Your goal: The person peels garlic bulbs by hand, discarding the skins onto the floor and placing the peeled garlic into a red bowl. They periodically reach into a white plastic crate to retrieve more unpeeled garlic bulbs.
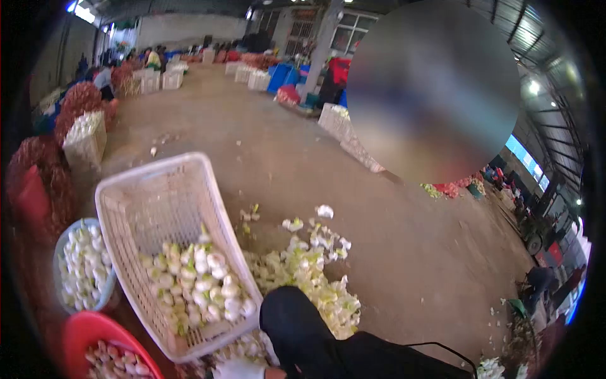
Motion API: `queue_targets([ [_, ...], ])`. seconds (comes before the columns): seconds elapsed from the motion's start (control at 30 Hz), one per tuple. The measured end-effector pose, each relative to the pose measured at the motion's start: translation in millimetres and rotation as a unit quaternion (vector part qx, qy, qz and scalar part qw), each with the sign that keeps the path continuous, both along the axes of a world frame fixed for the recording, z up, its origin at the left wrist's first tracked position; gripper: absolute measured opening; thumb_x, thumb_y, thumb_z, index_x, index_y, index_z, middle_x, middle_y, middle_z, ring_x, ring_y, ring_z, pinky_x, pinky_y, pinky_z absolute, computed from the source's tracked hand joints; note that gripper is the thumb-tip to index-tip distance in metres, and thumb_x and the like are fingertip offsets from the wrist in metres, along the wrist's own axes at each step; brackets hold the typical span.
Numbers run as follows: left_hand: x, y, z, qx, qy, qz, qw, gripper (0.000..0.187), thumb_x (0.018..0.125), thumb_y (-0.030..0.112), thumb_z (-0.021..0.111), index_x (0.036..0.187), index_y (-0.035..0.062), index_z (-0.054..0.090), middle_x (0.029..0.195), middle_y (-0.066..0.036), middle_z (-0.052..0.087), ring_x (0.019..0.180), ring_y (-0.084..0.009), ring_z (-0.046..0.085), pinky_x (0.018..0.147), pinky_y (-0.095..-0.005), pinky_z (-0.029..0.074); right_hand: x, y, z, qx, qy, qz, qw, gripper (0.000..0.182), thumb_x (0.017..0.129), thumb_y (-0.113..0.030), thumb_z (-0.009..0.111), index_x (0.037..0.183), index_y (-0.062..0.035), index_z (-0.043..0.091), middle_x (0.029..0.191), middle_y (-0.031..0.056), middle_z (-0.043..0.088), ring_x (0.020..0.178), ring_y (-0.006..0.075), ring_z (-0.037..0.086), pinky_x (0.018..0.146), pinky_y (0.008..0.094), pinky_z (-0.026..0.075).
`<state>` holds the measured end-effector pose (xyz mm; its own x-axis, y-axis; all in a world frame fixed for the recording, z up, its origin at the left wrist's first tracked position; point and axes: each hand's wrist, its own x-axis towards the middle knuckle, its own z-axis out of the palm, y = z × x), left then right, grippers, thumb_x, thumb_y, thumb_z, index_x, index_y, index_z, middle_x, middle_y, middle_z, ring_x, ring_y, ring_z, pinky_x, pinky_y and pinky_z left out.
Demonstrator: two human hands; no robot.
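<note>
A white-gloved hand (240, 369), apparently my left hand, shows at the bottom edge beside my dark-clothed knee (290, 316). The frame edge cuts it off, so its fingers and anything in them are hidden. My right hand is out of sight. Just above the glove, a white slatted plastic crate (158, 205) stands tilted in view. Pale peeled bulbs (202, 284), like onions with some greenish tips, fill its near part. Peelings (309, 271) lie heaped on the floor against its right side.
Left of the crate sit a light-blue tub (62, 268) of white bulbs and a red basin (95, 325) of pinkish bulbs. Red net sacks (47, 183) and a filled crate (85, 142) stand behind. Concrete floor (416, 252) stretches right; people (154, 58) work far back.
</note>
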<state>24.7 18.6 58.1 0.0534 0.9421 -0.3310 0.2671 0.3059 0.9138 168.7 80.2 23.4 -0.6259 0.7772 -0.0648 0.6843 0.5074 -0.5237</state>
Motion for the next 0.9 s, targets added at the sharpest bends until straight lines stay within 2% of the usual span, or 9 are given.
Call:
queue_targets([
  [0.03,0,-2,5,-0.05,-0.027,0.013,0.998,0.045,0.09,0.001,0.055,0.134,-0.0051,0.047,0.129,-0.015,0.055,0.112,-0.0199,0.053,0.093,-0.0314,0.044,-3,-3,-3,-0.066,-0.012,-0.021,0.998,0.019,0.083,-0.019,0.053,0.085,-0.0023,0.062,0.08,0.02,0.062,0.079,0.0386,0.062,0.069,0.0466,0.049],
  [0.1,-5,-8,-24,0.099,0.016,-0.006,0.995,0.047,0.091,0.001,0.055,0.137,0.0011,0.047,0.133,-0.013,0.053,0.116,-0.0159,0.051,0.095,-0.0234,0.042,7,-9,-4,0.003,0.059,-0.005,0.998,0.023,0.079,-0.022,0.057,0.09,-0.0011,0.057,0.079,0.0172,0.06,0.069,0.0361,0.06,0.061,0.0462,0.048],
  [0.17,2,-13,-44,0.118,-0.079,0.09,0.986,0.047,0.084,0.01,0.058,0.129,-0.0003,0.05,0.111,-0.01,0.057,0.097,-0.0202,0.056,0.086,-0.0321,0.046,9,-2,35,-0.082,0.058,-0.015,0.995,0.018,0.081,-0.02,0.055,0.08,-0.0029,0.059,0.073,0.0188,0.059,0.066,0.0366,0.06,0.059,0.049,0.046],
  [0.27,-12,-11,-14,0.024,-0.179,0.101,0.978,0.044,0.077,0.003,0.06,0.12,0.0008,0.053,0.112,-0.009,0.057,0.098,-0.0174,0.055,0.084,-0.0292,0.048,14,11,34,-0.024,0.074,-0.011,0.997,0.02,0.08,-0.025,0.059,0.077,-0.0058,0.06,0.068,0.0161,0.058,0.065,0.037,0.058,0.06,0.0482,0.046],
  [0.37,-9,-17,5,-0.035,-0.335,0.145,0.93,0.045,0.076,0.005,0.06,0.121,0.0013,0.053,0.112,-0.008,0.057,0.094,-0.0146,0.057,0.072,-0.0257,0.05,20,19,27,-0.071,0.115,-0.038,0.99,0.011,0.077,-0.013,0.057,0.083,-0.0054,0.063,0.077,0.0154,0.062,0.072,0.0363,0.06,0.065,0.0446,0.049],
  [0.63,-14,-34,-16,-0.157,-0.449,0.143,0.868,0.049,0.081,0.015,0.053,0.128,-0.0011,0.049,0.105,-0.012,0.061,0.076,-0.0186,0.059,0.062,-0.0263,0.048,25,12,8,-0.058,0.092,-0.036,0.993,0.01,0.078,-0.01,0.057,0.084,-0.0026,0.061,0.078,0.0166,0.061,0.073,0.0347,0.06,0.067,0.042,0.048],
  [0.7,-14,-34,-33,-0.153,-0.502,0.142,0.839,0.049,0.084,0.019,0.053,0.128,-0.0007,0.048,0.105,-0.011,0.062,0.076,-0.019,0.059,0.062,-0.0261,0.048,23,10,20,-0.143,0.135,-0.06,0.979,0.011,0.079,-0.011,0.06,0.086,-0.0025,0.062,0.077,0.0149,0.061,0.07,0.031,0.06,0.066,0.0391,0.048],
  [0.77,-13,-35,-33,-0.148,-0.552,0.142,0.808,0.048,0.087,0.022,0.052,0.129,-0.0002,0.048,0.105,-0.011,0.062,0.076,-0.0195,0.059,0.063,-0.0259,0.048,22,6,27,-0.348,0.282,-0.111,0.887,0.013,0.08,-0.013,0.063,0.087,-0.0024,0.062,0.077,0.0133,0.062,0.068,0.0282,0.061,0.065,0.0367,0.048],
  [0.9,-11,-31,-22,-0.14,-0.516,0.159,0.83,0.047,0.095,0.032,0.052,0.133,0.0041,0.046,0.108,-0.007,0.06,0.081,-0.0146,0.057,0.068,-0.0239,0.046,19,-4,38,-0.105,0.173,0.015,0.979,0.027,0.079,-0.021,0.07,0.096,-0.0044,0.057,0.089,0.0152,0.06,0.085,0.0352,0.06,0.076,0.0425,0.048],
])
